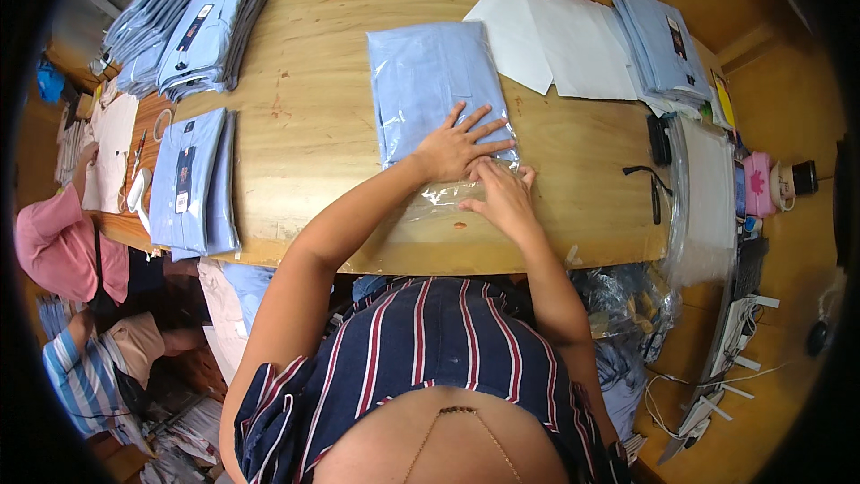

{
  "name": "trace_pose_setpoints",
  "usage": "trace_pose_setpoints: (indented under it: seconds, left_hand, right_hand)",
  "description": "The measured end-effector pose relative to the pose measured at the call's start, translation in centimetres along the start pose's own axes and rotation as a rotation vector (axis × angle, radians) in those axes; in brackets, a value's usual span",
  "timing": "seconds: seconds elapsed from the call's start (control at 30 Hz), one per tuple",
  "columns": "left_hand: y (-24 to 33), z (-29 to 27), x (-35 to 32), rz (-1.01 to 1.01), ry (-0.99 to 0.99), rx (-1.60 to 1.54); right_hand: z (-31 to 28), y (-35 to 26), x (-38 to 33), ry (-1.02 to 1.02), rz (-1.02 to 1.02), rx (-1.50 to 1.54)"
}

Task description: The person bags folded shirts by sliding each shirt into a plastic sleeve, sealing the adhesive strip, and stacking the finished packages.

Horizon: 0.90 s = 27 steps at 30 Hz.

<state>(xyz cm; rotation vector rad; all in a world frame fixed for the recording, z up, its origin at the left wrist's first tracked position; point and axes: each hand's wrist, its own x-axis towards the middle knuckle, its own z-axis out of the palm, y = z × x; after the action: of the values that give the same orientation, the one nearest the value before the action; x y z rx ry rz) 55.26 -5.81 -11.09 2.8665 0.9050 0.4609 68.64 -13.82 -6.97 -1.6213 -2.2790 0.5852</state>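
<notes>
A folded light blue shirt [434,81] lies on the table inside a clear plastic bag [434,203], whose loose end reaches toward me. My left hand [455,148] presses flat on the shirt's near end, fingers spread. Just below it, my right hand [503,195] touches the bag near its loose end. The thumb points left, apart from the other fingers, and some fingertips meet the left hand's edge.
Stacks of folded blue shirts [202,45] stand at the far left, with a smaller pile [190,184] nearer. White paper sheets [582,40] and another shirt stack [658,45] lie far right. Clear bags [703,197] line the right edge. Two people [67,237] are at the left.
</notes>
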Motion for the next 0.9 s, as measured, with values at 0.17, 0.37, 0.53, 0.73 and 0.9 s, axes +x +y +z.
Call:
trace_pose_setpoints:
  seconds: [0.17, 0.37, 0.53, 0.73, 0.9]
  left_hand:
    - [-0.2, -3.8, -0.7, -0.049, 0.042, -0.001]
    - [-0.3, -2.6, -5.5, -0.135, -0.009, 0.172]
    - [-0.6, -2.1, -5.9, -0.162, -0.033, 0.191]
    - [-0.2, -2.9, -5.9, -0.125, 0.034, 0.108]
    - [1.2, -6.3, -9.5, -0.071, -0.021, -0.152]
  right_hand:
    - [1.5, -0.1, -0.9, 0.112, -0.1, -0.091]
    - [3.3, -1.6, -2.3, 0.183, -0.283, -0.075]
    - [4.1, 0.0, -5.7, 0.291, -0.474, -0.099]
    - [3.4, -1.1, -5.6, 0.116, -0.412, -0.076]
    - [2.8, -0.6, -6.0, 0.061, -0.449, -0.145]
